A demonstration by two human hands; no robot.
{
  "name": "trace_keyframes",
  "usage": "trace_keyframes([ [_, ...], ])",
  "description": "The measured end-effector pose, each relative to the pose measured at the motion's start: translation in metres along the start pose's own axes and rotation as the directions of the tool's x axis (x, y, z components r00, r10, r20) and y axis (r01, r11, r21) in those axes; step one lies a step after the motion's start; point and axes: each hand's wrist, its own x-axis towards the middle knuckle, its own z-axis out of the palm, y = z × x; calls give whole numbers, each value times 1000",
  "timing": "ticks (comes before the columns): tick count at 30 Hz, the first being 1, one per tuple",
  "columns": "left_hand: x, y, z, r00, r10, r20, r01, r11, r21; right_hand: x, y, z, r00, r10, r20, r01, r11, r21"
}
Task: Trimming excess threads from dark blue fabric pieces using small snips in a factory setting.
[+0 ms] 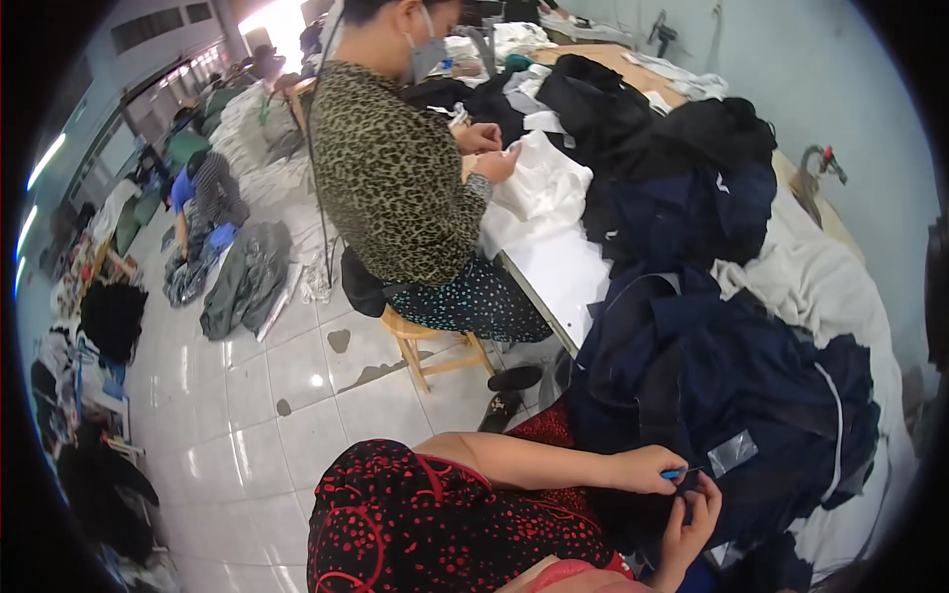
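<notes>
My left hand (649,468) is closed around a small blue-handled tool (672,474) with a thin, dark pointed tip. The tip reaches toward the fingers of my right hand (693,521), which pinch a piece of navy cloth (647,514); its held part is mostly hidden. Both hands are close together over a heap of navy garments (732,366) on the table. A small clear plastic packet (732,453) lies on the heap just past my right fingertips. A white cord (838,425) runs across the heap's right side.
A co-worker (395,178) on a wooden stool (432,346) handles white cloth (542,183) at the same table. Black garments (682,148) and cream cloth (811,272) lie beyond. Another person (203,193) bends over bundles on the tiled floor (237,405).
</notes>
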Motion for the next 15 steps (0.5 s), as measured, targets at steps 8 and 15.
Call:
trace_keyframes([
  [8, -1, 1, -6, 971, -227, 78, 239, 885, -399, 9, 9, 1, 991, -31, 132, 24, 998, 60],
  [15, 2, 15, -14, 938, -320, 136, 347, 846, -404, 23, 17, -1, 988, 87, 125, -116, 960, 253],
])
